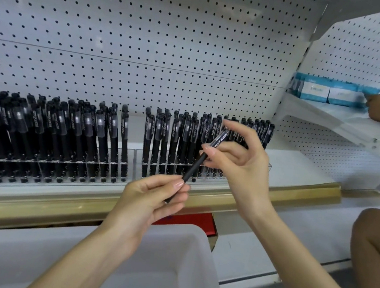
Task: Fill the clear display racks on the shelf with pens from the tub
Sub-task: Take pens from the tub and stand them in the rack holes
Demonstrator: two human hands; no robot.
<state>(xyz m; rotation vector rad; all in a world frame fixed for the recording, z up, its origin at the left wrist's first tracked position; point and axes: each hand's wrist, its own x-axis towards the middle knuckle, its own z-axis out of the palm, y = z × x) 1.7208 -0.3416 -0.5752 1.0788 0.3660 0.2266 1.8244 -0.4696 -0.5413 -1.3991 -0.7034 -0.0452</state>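
We hold one black pen (195, 167) slanted between both hands. The left hand (150, 201) pinches its lower end and the right hand (239, 159) pinches its capped end. Behind the right fingers stand the racks (132, 160); the tub (199, 233) lies below the left fingers.

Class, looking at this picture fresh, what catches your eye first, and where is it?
In the centre, a left hand and a right hand hold one black pen between them. Behind them, rows of black pens stand in clear racks along the shelf. A white tub sits below, and blue packs lie at upper right.
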